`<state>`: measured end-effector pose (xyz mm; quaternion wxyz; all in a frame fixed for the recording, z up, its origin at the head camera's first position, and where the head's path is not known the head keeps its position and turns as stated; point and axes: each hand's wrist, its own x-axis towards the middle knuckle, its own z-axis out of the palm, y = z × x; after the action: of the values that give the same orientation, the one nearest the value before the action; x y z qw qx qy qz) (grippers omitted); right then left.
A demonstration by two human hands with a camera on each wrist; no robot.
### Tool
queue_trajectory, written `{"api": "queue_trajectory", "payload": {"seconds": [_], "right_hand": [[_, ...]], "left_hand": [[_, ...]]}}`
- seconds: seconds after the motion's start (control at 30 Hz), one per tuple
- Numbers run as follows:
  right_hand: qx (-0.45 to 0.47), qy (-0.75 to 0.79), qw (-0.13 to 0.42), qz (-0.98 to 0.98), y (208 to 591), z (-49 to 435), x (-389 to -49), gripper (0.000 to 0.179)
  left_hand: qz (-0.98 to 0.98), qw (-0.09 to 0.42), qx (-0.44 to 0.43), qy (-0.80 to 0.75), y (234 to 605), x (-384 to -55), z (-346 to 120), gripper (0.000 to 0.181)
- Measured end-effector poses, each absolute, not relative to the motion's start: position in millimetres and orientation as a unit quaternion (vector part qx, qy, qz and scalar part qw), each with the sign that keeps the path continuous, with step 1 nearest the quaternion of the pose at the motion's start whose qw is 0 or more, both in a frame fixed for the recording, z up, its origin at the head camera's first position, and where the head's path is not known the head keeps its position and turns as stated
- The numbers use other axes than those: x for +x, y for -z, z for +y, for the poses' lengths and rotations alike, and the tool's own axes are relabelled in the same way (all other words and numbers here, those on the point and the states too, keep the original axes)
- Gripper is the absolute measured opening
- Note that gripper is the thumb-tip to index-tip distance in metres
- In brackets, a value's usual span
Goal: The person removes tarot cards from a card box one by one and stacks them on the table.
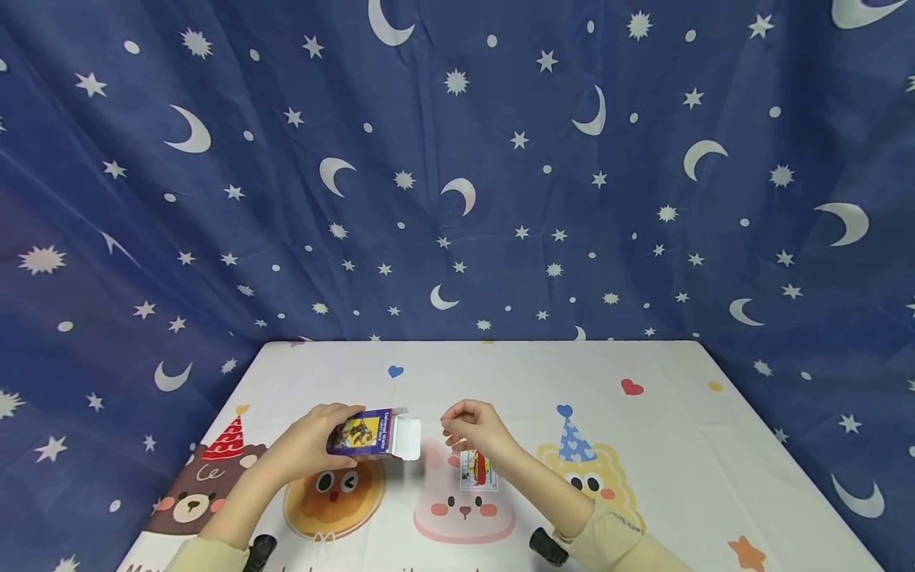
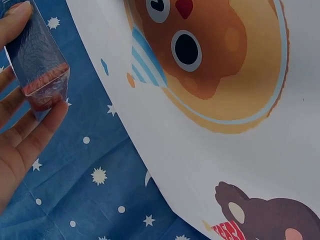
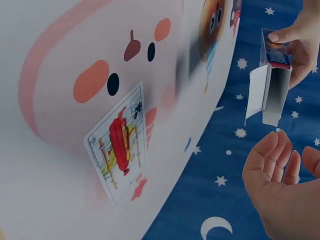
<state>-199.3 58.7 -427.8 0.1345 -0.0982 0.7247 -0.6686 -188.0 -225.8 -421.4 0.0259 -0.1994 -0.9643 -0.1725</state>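
On the left, my left hand (image 1: pixel 309 441) grips a dark blue tarot card box (image 1: pixel 363 434) above the table. Its white end flap (image 1: pixel 406 439) is folded out and faces right. In the right wrist view the box's mouth (image 3: pixel 276 92) shows pale inner walls. Clear wrap covers the box's far end (image 2: pixel 47 82) in the left wrist view. My right hand (image 1: pixel 475 429) hovers to the right of the box with loosely bent fingers, nothing visible in them. Below it, a tarot card (image 1: pixel 479 470) with a red figure lies face up on the tablecloth; whether others lie under it I cannot tell.
A white tablecloth (image 1: pixel 522 373) printed with cartoon animals covers the table. A blue curtain (image 1: pixel 457 199) with moons and stars hangs behind and at both sides. Black wrist straps (image 1: pixel 548 546) sit on both forearms.
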Motion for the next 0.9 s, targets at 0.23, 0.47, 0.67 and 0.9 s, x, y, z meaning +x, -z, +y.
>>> {"api": "queue_trajectory", "payload": {"seconds": [0.23,0.47,0.67,0.9], "right_hand": [[-0.11,0.644,0.12,0.748,430.5,51.2,-198.2,0.02],[-0.119,0.627,0.125,0.76,433.3,43.5,-197.8,0.02],[-0.109,0.623,0.13,0.763,434.3,41.9,-199.2,0.018],[-0.098,0.623,0.129,0.766,435.3,38.5,-204.7,0.02]], "left_hand": [[-0.962,0.019,-0.206,0.178,422.4,-188.7,-223.9,0.075],[-0.962,0.015,-0.212,0.174,420.3,-189.1,-219.3,0.074],[-0.961,0.012,-0.212,0.174,421.4,-191.4,-214.9,0.074],[-0.957,0.022,-0.23,0.174,422.6,-198.1,-210.5,0.075]]}}
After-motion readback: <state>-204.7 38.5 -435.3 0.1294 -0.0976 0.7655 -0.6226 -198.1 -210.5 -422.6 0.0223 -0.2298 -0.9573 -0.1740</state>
